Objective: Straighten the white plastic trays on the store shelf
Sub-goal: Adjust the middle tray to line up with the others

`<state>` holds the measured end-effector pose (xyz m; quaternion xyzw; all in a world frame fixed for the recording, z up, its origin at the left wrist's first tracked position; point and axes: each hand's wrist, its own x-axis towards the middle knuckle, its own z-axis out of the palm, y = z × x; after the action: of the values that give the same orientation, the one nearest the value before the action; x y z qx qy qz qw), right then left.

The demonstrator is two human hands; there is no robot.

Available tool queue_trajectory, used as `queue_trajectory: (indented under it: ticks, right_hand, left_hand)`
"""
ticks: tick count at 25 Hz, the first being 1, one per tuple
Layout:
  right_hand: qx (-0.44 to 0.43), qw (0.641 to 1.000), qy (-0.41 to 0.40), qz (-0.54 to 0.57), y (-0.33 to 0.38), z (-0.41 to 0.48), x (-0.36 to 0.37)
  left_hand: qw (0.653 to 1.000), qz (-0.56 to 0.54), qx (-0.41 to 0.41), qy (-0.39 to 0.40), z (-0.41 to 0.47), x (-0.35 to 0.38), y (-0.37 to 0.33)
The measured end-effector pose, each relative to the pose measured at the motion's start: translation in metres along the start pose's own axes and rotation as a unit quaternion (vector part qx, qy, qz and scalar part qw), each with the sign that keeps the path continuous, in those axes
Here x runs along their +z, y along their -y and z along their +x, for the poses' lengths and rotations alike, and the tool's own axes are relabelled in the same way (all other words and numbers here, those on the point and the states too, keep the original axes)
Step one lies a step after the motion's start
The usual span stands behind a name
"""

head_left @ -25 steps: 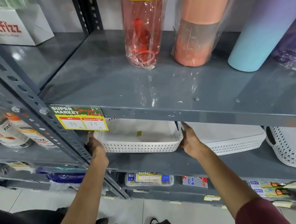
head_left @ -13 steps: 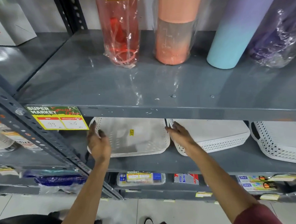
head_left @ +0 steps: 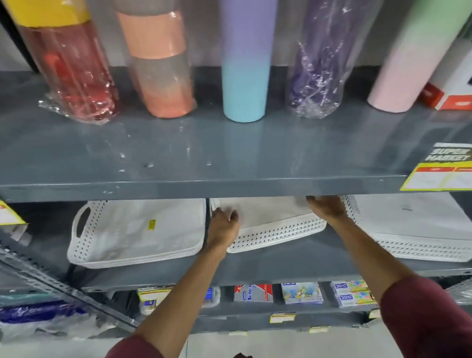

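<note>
Three white perforated plastic trays lie side by side on the grey middle shelf (head_left: 275, 267). The left tray (head_left: 139, 236) carries a small yellow sticker and lies free. My left hand (head_left: 223, 225) grips the left end of the middle tray (head_left: 276, 231), and my right hand (head_left: 328, 208) grips its right end. The middle tray sits slightly askew, its front edge slanting up to the right. The right tray stack (head_left: 421, 232) lies just beyond my right hand. The shelf above hides the back parts of all three.
The upper shelf (head_left: 228, 152) holds several tall bottles: red (head_left: 68, 72), orange (head_left: 161, 70), blue-purple (head_left: 246, 66), purple wrapped (head_left: 319, 65), pink-green (head_left: 414, 60). Price tags (head_left: 445, 173) hang on its front edge. Small boxed goods (head_left: 301, 293) fill the shelf below.
Both hands have let go of the left tray and moved right onto the middle tray. The view has shifted right along the shelf.
</note>
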<state>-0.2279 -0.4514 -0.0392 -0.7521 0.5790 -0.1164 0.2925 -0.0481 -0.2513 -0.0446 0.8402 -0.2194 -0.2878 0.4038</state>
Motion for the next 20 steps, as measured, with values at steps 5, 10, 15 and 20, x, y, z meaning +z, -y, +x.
queue_trajectory:
  ticks: [5,10,15,20]
  right_hand:
    - [0.016,0.990,0.101,0.097,-0.024,0.019,0.010]
    - [-0.006,0.989,0.035,0.147,-0.045,0.023,0.014]
    - [0.022,0.965,0.006,0.262,-0.051,0.010,-0.001]
    - [0.205,0.808,0.135,0.536,-0.070,0.006,-0.011]
  left_hand:
    - [0.996,-0.026,-0.058,-0.057,0.018,0.021,0.009]
    - [0.993,0.009,-0.031,-0.112,0.008,0.029,0.009]
    - [0.974,-0.111,0.091,-0.178,0.005,0.018,-0.018]
    - [0.949,-0.269,-0.003,-0.164,-0.006,-0.005,-0.022]
